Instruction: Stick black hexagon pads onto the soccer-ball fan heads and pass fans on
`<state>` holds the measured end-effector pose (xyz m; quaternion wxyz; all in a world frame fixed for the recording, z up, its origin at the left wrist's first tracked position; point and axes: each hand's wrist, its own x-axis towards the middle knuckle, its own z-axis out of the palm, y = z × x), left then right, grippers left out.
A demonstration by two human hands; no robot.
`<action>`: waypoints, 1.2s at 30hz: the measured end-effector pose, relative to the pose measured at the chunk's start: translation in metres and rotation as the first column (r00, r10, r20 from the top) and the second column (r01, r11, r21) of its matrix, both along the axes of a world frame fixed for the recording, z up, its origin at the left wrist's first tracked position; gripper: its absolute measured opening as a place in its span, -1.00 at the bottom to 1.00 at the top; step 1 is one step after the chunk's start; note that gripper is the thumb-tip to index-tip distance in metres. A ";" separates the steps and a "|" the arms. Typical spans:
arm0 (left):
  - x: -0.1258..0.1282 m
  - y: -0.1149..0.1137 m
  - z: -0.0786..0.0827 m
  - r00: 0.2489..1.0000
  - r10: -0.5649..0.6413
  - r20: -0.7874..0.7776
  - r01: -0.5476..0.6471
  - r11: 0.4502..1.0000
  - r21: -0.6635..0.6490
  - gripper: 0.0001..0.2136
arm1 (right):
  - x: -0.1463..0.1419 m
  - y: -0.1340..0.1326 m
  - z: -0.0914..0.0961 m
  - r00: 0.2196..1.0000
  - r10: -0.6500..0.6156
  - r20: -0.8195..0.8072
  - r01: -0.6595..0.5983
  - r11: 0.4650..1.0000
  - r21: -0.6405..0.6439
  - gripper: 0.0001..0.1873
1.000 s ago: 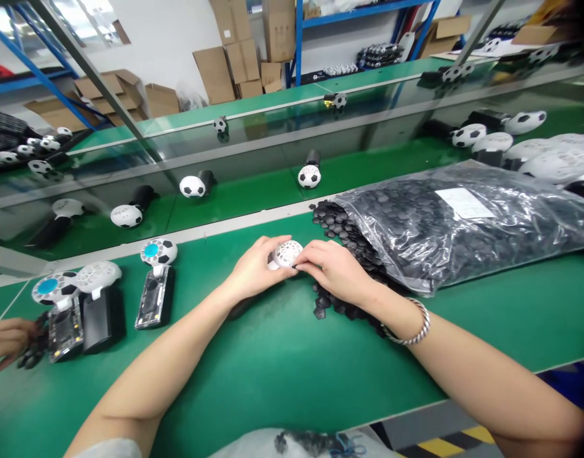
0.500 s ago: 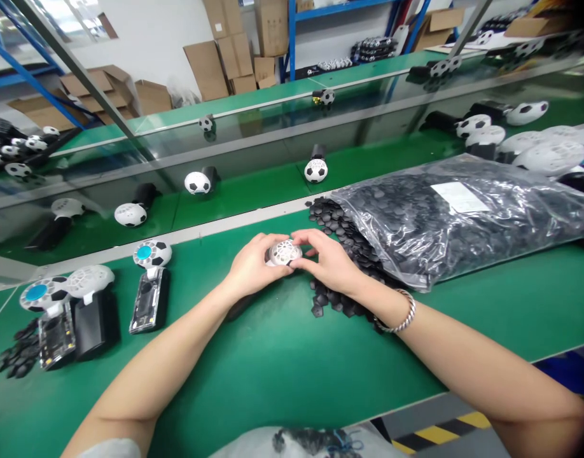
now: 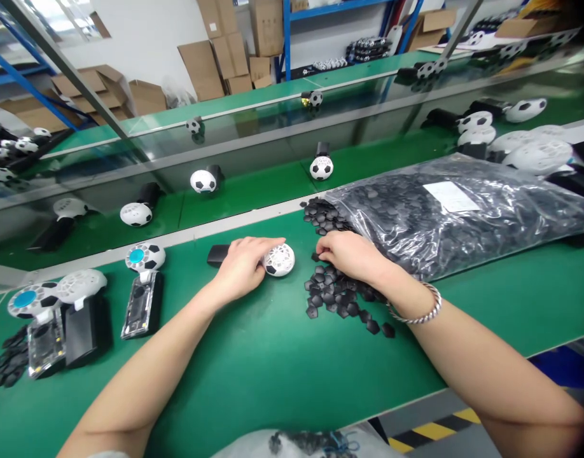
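Observation:
A white soccer-ball-patterned housing (image 3: 280,260) with several dark patches lies on the green table, joined to a black handle (image 3: 217,255) partly covered by my hand. My left hand (image 3: 239,270) is closed around the housing's left side, its fingers over the top and thumb below. To the right, my right hand (image 3: 352,256) pinches a small black pentagon piece (image 3: 315,257) at its fingertips. Just below this hand is a loose heap of black pentagon pieces (image 3: 337,294), spilling toward the front.
A clear plastic bag (image 3: 464,216) full of black pieces lies at right. At left stand ball-headed units with blue discs (image 3: 136,256) and a small pile of black pieces (image 3: 8,362). Beyond a pale rail, a green belt (image 3: 254,181) carries several ball-headed units.
My right hand has left the housing and moved right to the black pieces, pinching one. My left hand stays on the housing, which now shows more dark patches. Belt units shifted slightly right.

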<state>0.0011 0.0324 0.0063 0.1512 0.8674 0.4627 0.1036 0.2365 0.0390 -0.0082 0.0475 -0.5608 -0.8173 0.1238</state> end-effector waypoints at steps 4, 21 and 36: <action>0.001 0.000 0.001 0.998 -0.059 -0.004 0.059 0.998 0.002 -0.39 | 0.000 -0.001 -0.001 0.998 0.046 -0.032 -0.045 0.999 0.025 -0.90; -0.002 0.002 -0.006 0.999 -0.044 0.013 0.043 0.999 0.018 -0.39 | -0.036 -0.027 0.002 0.964 0.167 0.207 -0.194 0.974 0.115 -0.89; -0.006 -0.001 -0.003 0.998 -0.055 0.007 0.055 0.996 -0.067 -0.34 | -0.027 -0.022 0.009 0.827 0.171 -0.536 -0.126 0.985 0.120 -0.92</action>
